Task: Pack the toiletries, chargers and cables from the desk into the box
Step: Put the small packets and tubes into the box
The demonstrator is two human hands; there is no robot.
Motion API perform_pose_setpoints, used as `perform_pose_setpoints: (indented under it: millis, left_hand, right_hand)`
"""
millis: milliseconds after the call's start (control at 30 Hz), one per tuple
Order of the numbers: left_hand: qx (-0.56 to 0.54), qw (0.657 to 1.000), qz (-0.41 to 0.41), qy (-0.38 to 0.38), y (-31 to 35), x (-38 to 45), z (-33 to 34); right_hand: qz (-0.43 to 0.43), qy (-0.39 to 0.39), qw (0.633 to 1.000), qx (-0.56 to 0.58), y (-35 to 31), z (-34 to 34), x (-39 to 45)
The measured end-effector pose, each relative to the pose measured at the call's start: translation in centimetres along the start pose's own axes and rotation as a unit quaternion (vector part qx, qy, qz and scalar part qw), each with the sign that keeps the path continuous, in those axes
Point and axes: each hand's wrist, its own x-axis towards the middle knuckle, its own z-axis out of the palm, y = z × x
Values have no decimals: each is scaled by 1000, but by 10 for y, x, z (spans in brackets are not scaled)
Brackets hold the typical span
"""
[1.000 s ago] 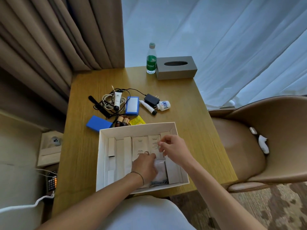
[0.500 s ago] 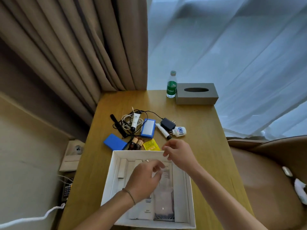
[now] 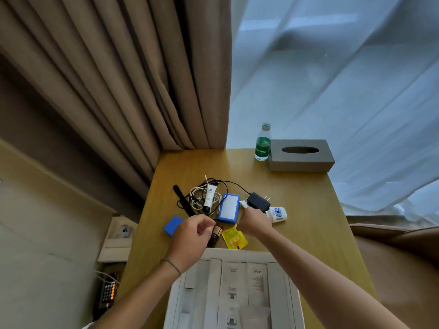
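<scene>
The white box [image 3: 234,254] stands at the desk's near edge with flat white packets in it. Beyond it lie a yellow sachet [image 3: 234,238], two small brown bottles [image 3: 215,233], a blue block [image 3: 173,225], a blue-edged power bank [image 3: 228,207], coiled cables [image 3: 198,198] under a white tube [image 3: 209,197], a black charger [image 3: 259,202] and a small blue-patterned white bottle [image 3: 278,213]. My left hand [image 3: 192,236] hovers with curled fingers at the brown bottles. My right hand [image 3: 255,222] closes over a second white tube [image 3: 243,204], whose end sticks out past the fingers.
A water bottle [image 3: 263,143] and a grey tissue box [image 3: 300,155] stand at the desk's far edge. Curtains hang behind. A brown chair [image 3: 392,257] is at the right, a wall socket panel [image 3: 120,231] at the left.
Both hands left the inside of the box and reached forward to the items on the desk. The view tilted up, so the box now sits at the bottom.
</scene>
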Motion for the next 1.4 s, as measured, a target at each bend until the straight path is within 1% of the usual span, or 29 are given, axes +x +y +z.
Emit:
perform_pose_setpoints:
  millis: [133,200,400,600,667,733,833,967,1033,1100,1167,1233,1300,1400]
  left_hand:
    - [4,1000,-24,-14,-20,15,-10]
    - [9,999,-33,-26,-30,20,-14]
    - [17,997,-52,-50,-49,33,-21]
    - [27,995,-72,-59,-59,48,-20]
    - [35,994,-81,-66,-63,56,-17]
    - [37,993,-91,-65,-68,68,-10]
    - [48,991,-110,-64,-73,87,3]
    - [105,988,-102,-40,-74,114,18]
    - [130,987,-90,-29,-74,128,25]
    - [160,984,-75,-36,-75,141,33]
    - [195,978,-57,-44,-75,152,40]
    - [233,970,-48,-49,-73,162,46]
    - [275,958,-56,-58,-72,170,52]
    - [305,947,-71,-71,-71,179,58]
  right_hand:
    - [37,-62,995,-76,-7,20,17]
    - [35,-75,990,-114,-11,28,22]
    - [50,-58,981,-178,-23,44,30]
    - [73,-32,986,-147,-29,45,29]
    - [82,-37,990,-113,-28,46,32]
    - [104,-40,992,-53,-24,54,37]
    - [115,-50,992,24,-18,50,40]
    - [111,-10,985,132,-14,30,35]
    - [97,12,968,229,-16,21,26]
    - [83,24,937,338,-19,14,15]
    - [81,12,906,416,-24,6,3]
    - [84,-3,885,457,-28,0,-7]
    - [84,-14,872,482,-28,-3,-17]
    - [82,-8,858,507,-24,-5,-31]
